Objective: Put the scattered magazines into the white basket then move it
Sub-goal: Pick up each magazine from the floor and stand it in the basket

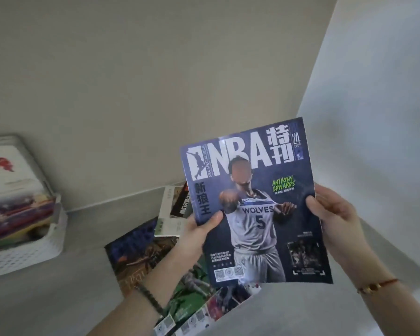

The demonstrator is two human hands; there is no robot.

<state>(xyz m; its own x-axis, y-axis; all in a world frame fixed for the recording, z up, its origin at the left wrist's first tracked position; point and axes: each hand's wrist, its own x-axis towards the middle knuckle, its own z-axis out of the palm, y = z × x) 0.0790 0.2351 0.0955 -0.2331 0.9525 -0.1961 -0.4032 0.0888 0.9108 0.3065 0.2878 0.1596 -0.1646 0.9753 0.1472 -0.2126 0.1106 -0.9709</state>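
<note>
NBA magazine [255, 204], cover up, was held in the air by both hands above other magazines [136, 253] scattered on a grey surface [58, 299]. The left hand [199, 229] pinched its left edge, thumb on the cover. The right hand [330, 214] pinched the right edge likewise. The white basket [34, 248] sat well apart to the left, piled high. Likely risks: the glossy issue sliding off that pile, or sagging out of the edge-only grip.

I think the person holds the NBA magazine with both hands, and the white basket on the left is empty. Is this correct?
Not fully. In the head view, the left hand and right hand do hold the NBA magazine, but the white basket on the left is not empty: a stack of magazines lies in it.
</note>
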